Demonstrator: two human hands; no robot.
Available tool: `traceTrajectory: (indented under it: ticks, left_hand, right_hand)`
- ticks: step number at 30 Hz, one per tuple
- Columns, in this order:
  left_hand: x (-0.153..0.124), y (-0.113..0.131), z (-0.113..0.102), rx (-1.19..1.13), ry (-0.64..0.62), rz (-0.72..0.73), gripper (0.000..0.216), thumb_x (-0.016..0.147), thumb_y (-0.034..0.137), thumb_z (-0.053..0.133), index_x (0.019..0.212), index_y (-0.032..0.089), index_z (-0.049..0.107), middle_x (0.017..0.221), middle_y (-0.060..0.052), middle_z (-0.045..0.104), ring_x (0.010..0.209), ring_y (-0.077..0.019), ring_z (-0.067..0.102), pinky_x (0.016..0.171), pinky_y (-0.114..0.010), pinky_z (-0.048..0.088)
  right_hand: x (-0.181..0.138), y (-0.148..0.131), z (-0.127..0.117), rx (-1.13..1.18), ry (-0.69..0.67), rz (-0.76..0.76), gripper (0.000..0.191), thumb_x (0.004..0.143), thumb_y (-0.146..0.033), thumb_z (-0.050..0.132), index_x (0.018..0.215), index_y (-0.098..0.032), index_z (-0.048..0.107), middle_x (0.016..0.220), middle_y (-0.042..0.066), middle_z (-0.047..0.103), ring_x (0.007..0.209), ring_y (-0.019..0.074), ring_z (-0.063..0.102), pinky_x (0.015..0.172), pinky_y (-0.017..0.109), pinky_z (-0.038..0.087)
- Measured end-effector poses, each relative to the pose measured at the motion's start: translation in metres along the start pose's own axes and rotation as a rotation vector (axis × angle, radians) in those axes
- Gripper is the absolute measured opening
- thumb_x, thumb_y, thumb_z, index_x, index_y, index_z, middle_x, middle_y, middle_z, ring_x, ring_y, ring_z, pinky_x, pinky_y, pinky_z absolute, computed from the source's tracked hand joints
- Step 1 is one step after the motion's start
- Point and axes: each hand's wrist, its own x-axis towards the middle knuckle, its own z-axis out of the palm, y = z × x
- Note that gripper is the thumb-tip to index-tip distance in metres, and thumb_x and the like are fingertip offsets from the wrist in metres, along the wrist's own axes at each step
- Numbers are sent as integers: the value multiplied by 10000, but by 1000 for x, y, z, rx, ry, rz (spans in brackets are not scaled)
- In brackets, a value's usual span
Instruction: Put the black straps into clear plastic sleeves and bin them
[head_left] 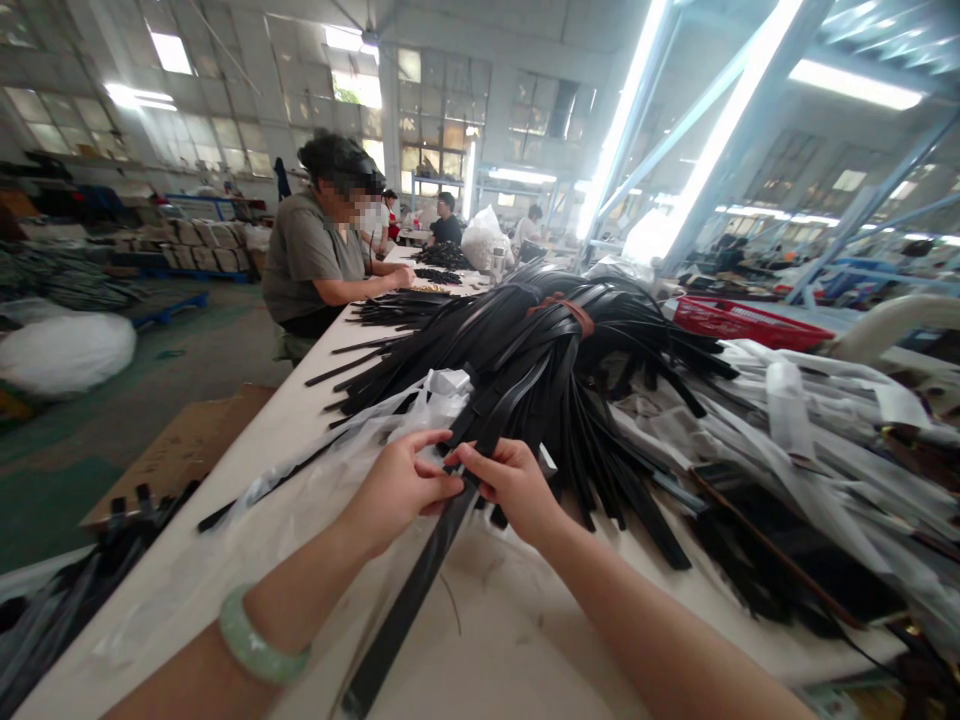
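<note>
My left hand [401, 485] and my right hand [510, 485] meet over the white table [517, 640], both pinched on one long black belt strap [409, 600] that runs down toward me. A pale green bangle [259, 645] sits on my left wrist. Just behind my hands lies a big pile of black straps [540, 350], bound near its top by a brown band [570, 310]. Clear plastic wrapping [337, 450] lies under and left of my left hand.
Plastic-bagged belts [825, 420] heap at the right, with a red basket [750, 322] behind. A seated person in a grey shirt [307, 260] works further up the table's left side. A cardboard box [180, 450] and more straps [60, 600] sit at the lower left.
</note>
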Motion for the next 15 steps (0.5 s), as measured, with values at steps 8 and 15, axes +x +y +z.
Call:
traceTrajectory:
  ticks: [8, 15]
  left_hand:
    - [-3, -1, 4, 37, -20, -38, 836, 569, 254, 849, 1302, 75, 490, 578, 22, 658, 488, -117, 582, 484, -209, 437]
    - [-1, -3, 1, -53, 19, 26, 765, 626, 199, 815, 1302, 79, 478, 592, 26, 666, 515, -123, 613, 540, -241, 505]
  right_hand:
    - [16, -11, -23, 194, 284, -43, 389, 690, -508, 734, 732, -122, 710, 391, -96, 279, 350, 39, 181, 355, 215, 82]
    - [0, -1, 1, 56, 52, 24, 498, 706, -579, 711, 810, -94, 739, 433, -67, 357, 388, 44, 251, 371, 211, 128]
